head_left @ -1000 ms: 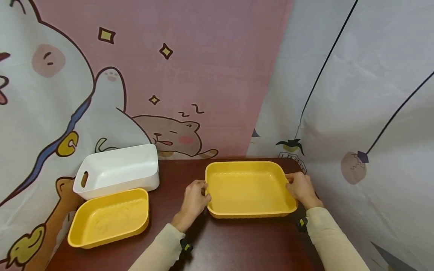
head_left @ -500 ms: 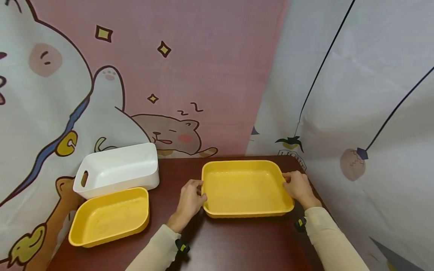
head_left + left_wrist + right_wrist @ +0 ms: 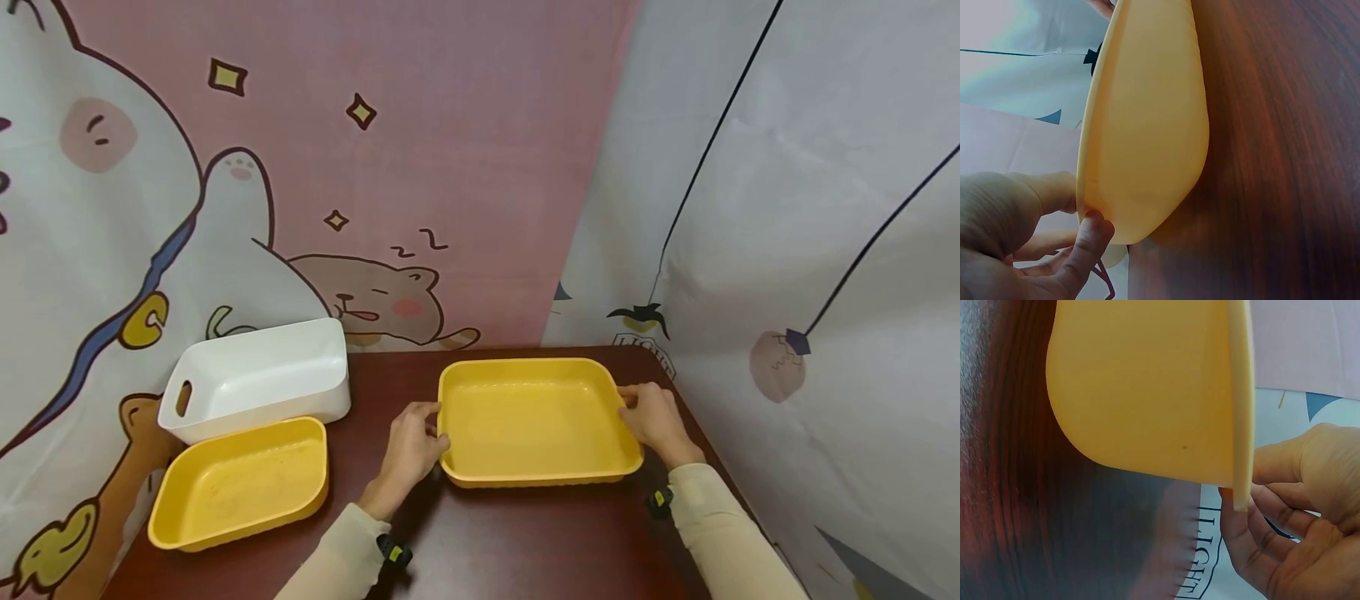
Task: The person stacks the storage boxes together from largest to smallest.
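A large yellow plastic bin, shallow with rounded corners, sits on the dark wooden table in the head view. My left hand pinches its left rim; in the left wrist view the thumb presses the outer wall just under the lip. On the opposite side my right hand grips the right rim. The right wrist view has the fingers bent at the rim's lower edge in that picture. Nothing is visible inside the bin.
At the left stand a smaller yellow bin and, behind it, a white bin with a handle slot. A printed cloth wall rises behind the table, and a pale one closes in on the right.
Both hands have shifted the large yellow bin a little to the left, keeping hold of its two sides. The smaller yellow bin and the white bin stay put.
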`<state>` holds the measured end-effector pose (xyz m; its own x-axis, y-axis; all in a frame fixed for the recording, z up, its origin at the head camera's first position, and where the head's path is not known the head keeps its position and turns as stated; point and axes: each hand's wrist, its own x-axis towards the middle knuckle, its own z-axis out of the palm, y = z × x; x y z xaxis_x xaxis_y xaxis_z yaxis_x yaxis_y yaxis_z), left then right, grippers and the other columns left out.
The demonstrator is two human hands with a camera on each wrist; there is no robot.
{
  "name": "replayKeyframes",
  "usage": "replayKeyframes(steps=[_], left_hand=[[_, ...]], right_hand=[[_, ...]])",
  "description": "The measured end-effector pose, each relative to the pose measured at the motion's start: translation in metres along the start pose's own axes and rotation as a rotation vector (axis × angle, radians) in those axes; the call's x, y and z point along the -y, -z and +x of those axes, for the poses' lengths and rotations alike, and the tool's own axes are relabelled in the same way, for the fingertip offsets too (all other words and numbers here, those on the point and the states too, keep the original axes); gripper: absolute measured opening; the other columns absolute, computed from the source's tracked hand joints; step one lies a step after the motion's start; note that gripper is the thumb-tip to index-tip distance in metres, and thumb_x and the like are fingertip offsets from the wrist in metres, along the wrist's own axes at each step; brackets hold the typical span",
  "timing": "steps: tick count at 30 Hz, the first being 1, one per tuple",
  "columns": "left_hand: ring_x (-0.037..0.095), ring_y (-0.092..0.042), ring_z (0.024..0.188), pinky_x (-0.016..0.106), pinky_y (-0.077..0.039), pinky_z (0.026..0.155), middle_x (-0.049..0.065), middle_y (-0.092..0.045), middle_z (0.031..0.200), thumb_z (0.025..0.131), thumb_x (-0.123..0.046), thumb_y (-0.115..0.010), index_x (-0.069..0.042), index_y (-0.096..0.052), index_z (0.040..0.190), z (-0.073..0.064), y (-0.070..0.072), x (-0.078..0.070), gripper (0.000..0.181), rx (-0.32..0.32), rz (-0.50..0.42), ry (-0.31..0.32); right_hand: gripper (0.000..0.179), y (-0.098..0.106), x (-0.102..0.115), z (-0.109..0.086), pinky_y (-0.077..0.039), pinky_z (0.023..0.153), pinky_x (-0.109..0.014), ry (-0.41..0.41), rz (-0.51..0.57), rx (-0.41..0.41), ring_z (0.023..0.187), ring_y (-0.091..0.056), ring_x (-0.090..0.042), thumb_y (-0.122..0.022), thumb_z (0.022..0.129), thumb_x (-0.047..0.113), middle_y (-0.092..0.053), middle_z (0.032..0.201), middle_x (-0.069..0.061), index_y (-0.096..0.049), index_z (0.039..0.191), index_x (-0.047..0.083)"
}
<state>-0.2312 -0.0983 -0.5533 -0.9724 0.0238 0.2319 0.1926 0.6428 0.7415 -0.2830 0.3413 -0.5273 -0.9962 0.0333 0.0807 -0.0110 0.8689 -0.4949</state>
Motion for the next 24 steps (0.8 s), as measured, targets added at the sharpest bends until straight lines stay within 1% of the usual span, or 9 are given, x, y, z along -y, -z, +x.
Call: replayKeyframes(steps=[4, 7, 11, 14, 16, 21, 24], left_hand=[[0.011, -0.075, 0.084, 0.021, -0.058, 0.067, 0.023, -0.077, 0.134, 0.091, 0.000, -0.086, 0.005, -0.077, 0.145, 0.000, 0.003, 0.001, 0.055, 0.008, -0.005, 0.010], [0.010, -0.073, 0.084, 0.021, -0.057, 0.067, 0.023, -0.076, 0.129, 0.092, -0.001, -0.086, 0.003, -0.075, 0.148, -0.001, 0.005, 0.002, 0.058, 0.036, -0.017, 0.043], [0.011, -0.072, 0.085, 0.022, -0.058, 0.067, 0.018, -0.076, 0.121, 0.092, -0.003, -0.087, 0.001, -0.074, 0.151, -0.001, 0.009, 0.003, 0.061, 0.061, -0.025, 0.086], [0.013, -0.072, 0.087, 0.023, -0.059, 0.068, 0.015, -0.078, 0.117, 0.092, -0.003, -0.088, 0.001, -0.074, 0.151, -0.002, 0.011, 0.004, 0.061, 0.062, -0.024, 0.094], [0.012, -0.072, 0.087, 0.023, -0.059, 0.068, 0.014, -0.081, 0.119, 0.092, -0.003, -0.088, 0.001, -0.074, 0.152, -0.002, 0.012, 0.006, 0.062, 0.060, -0.028, 0.096], [0.010, -0.070, 0.081, 0.022, -0.057, 0.064, 0.013, -0.084, 0.118, 0.092, -0.002, -0.086, 0.000, -0.073, 0.153, -0.005, 0.015, 0.010, 0.063, 0.060, -0.042, 0.105], [0.009, -0.068, 0.074, 0.023, -0.055, 0.060, 0.011, -0.083, 0.110, 0.092, -0.001, -0.085, 0.000, -0.073, 0.154, -0.007, 0.019, 0.011, 0.063, 0.067, -0.056, 0.117]], right_hand=[[0.042, -0.002, 0.001, 0.001, -0.073, 0.091, -0.054, -0.015, 0.008, 0.008, 0.101, -0.079, -0.039, -0.080, 0.105, 0.008, -0.084, 0.125, -0.029, -0.078, 0.144, -0.006], [0.041, -0.003, 0.002, 0.001, -0.073, 0.092, -0.054, -0.027, 0.015, 0.012, 0.099, -0.077, -0.037, -0.080, 0.104, 0.008, -0.084, 0.123, -0.028, -0.078, 0.143, -0.007], [0.040, -0.003, 0.006, -0.001, -0.073, 0.091, -0.053, -0.035, 0.032, 0.018, 0.100, -0.078, -0.038, -0.081, 0.104, 0.006, -0.083, 0.123, -0.029, -0.079, 0.141, -0.008], [0.039, -0.002, 0.009, -0.004, -0.073, 0.093, -0.054, -0.041, 0.043, 0.026, 0.103, -0.078, -0.039, -0.081, 0.104, 0.005, -0.083, 0.123, -0.029, -0.079, 0.141, -0.007], [0.039, -0.002, 0.011, -0.005, -0.073, 0.093, -0.053, -0.047, 0.052, 0.033, 0.103, -0.078, -0.038, -0.081, 0.104, 0.004, -0.083, 0.124, -0.029, -0.079, 0.141, -0.008], [0.040, -0.004, 0.015, -0.008, -0.074, 0.092, -0.052, -0.055, 0.076, 0.042, 0.099, -0.080, -0.035, -0.081, 0.104, 0.003, -0.083, 0.124, -0.029, -0.077, 0.142, -0.009], [0.040, -0.006, 0.018, -0.008, -0.074, 0.092, -0.051, -0.054, 0.085, 0.044, 0.099, -0.080, -0.034, -0.081, 0.104, 0.002, -0.082, 0.124, -0.029, -0.077, 0.142, -0.009]])
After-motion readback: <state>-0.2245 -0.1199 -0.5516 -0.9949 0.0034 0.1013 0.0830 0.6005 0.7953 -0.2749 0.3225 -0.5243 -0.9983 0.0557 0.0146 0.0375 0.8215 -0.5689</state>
